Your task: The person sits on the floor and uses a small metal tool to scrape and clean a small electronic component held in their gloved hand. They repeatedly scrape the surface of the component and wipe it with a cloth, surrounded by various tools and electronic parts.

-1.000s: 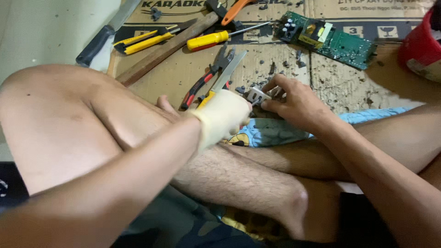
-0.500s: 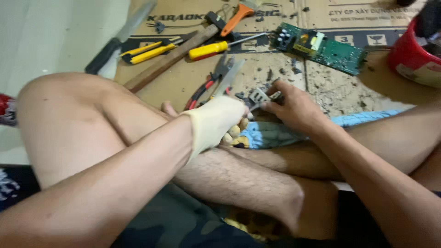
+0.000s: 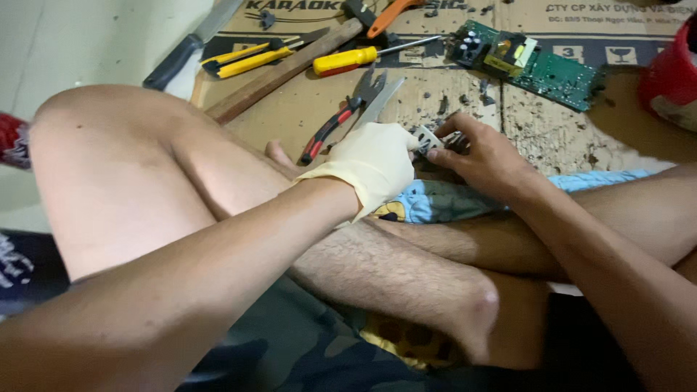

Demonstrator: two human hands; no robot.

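- Hands meet over the shin: gloved left hand (image 3: pixel 374 165) and bare right hand (image 3: pixel 483 154) both pinch a small metal part (image 3: pixel 428 139).
- Slip risk: bare fingertips could scrape its edges.
- Beyond them, pliers (image 3: pixel 341 120), screwdriver (image 3: pixel 363 56), circuit board (image 3: pixel 534 62).

The left hand (image 3: pixel 374 163) is wearing a pale cream glove, while the right hand (image 3: pixel 483 156) is bare and closing on a small grey and white part (image 3: pixel 428 139). On the brown cardboard (image 3: pixel 305 109), speckled with dark crumbs, a green circuit board (image 3: pixel 541 62) is showing yellow and black pieces, beside a yellow-handled screwdriver (image 3: pixel 348 59), yellow and black cutters (image 3: pixel 247 59) and red and black pliers (image 3: pixel 330 129). A light blue cloth (image 3: pixel 443 199) with a yellow cartoon print is lying under the hands, and a red container (image 3: pixel 671 76) is showing at the right edge.
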